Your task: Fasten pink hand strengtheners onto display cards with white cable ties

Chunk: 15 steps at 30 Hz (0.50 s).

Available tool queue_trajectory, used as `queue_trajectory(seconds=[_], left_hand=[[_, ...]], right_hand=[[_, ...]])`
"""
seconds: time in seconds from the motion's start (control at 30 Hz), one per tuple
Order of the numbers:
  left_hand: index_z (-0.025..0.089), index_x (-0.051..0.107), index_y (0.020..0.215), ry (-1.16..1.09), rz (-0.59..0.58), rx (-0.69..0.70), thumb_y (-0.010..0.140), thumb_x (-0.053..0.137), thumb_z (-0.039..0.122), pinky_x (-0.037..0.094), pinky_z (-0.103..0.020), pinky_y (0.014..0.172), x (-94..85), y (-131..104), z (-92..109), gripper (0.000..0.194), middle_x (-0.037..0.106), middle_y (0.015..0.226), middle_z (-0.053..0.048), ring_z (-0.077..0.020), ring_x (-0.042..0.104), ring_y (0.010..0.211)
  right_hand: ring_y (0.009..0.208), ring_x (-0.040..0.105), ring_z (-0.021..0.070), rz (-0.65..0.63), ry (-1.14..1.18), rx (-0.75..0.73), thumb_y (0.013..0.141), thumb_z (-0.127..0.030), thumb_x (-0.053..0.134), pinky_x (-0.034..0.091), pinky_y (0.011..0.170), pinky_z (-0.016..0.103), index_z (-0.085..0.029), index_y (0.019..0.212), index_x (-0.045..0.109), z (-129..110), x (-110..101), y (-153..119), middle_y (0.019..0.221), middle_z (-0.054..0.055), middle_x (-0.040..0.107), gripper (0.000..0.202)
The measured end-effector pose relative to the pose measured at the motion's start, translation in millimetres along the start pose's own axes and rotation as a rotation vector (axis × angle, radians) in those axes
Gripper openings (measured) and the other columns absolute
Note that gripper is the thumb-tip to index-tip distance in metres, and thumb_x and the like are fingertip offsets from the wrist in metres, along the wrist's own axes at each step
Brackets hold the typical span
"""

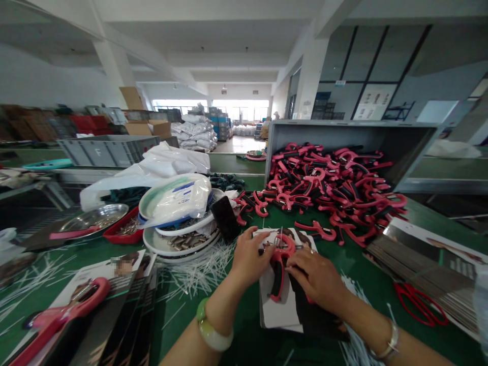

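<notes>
A pink and black hand grip exerciser (281, 264) with a metal spring lies on a stack of printed cards (280, 310) in front of me. My left hand (249, 256) is closed on its upper left side, with thumb and fingers at the pink head. From the right, my right hand (316, 277) has its fingers bent and pressed together at the right side of the grip. A thin pale tie seems to stand up at the head of the grip. My right fingertips are partly hidden.
A tipped grey crate (353, 127) spills many hand grips (324, 178). White ties (194, 267) lie left of the cards. Beyond them stand basins (152, 244) and a phone (224, 218). Red scissors (421, 304) and stacked cards (430, 269) are right; another carded grip (61, 315) lies left.
</notes>
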<state>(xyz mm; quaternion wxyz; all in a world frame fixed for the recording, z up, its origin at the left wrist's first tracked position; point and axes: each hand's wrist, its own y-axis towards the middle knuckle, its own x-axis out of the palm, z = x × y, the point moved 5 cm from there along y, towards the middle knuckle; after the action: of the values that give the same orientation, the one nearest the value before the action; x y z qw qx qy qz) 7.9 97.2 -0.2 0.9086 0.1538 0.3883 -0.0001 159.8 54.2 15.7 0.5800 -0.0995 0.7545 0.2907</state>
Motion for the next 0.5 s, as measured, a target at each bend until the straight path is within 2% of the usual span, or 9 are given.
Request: queue_trajectory(seconds=[0.1,0.2,0.4,0.5], left_hand=[[0.034,0.069,0.104,0.103,-0.092,0.016,0.079,0.059,0.045,0.039,-0.045,0.095,7.2,26.5,16.8,0.029,0.061,0.122,-0.002,-0.0287,0.054,0.110],[0.032,0.073,0.091,0.118,-0.115,0.029,0.079,0.060,0.042,0.037,-0.049,0.093,13.1,40.6,26.2,0.019,0.068,0.110,-0.001,-0.0291,0.058,0.101],[0.027,0.071,0.082,0.145,-0.127,0.138,0.080,0.060,0.035,0.027,-0.056,0.097,16.6,35.9,31.5,0.014,0.069,0.104,-0.003,-0.0282,0.057,0.101],[0.022,0.066,0.082,0.177,-0.122,0.226,0.083,0.055,0.028,0.027,-0.057,0.097,14.9,31.5,33.7,0.012,0.067,0.103,-0.004,-0.0268,0.056,0.100]], right_hand=[[0.085,0.058,0.0208,-0.018,0.015,-0.010,0.086,-0.019,0.053,0.045,0.081,0.036,-0.020,0.083,0.063,-0.3,-0.6,2.0,0.086,0.005,0.066,0.011],[0.085,0.058,0.0213,-0.068,0.010,-0.032,0.086,-0.018,0.053,0.045,0.077,0.035,-0.019,0.083,0.063,-2.2,-1.2,5.5,0.087,0.006,0.066,0.011],[0.085,0.057,0.0196,0.029,0.136,-0.019,0.087,-0.019,0.051,0.043,0.079,0.034,-0.020,0.081,0.059,3.5,0.4,5.2,0.085,0.004,0.064,0.011],[0.081,0.056,0.0184,0.097,0.216,0.005,0.088,-0.020,0.050,0.042,0.080,0.034,-0.021,0.077,0.055,7.5,2.0,3.4,0.081,0.003,0.062,0.012]])
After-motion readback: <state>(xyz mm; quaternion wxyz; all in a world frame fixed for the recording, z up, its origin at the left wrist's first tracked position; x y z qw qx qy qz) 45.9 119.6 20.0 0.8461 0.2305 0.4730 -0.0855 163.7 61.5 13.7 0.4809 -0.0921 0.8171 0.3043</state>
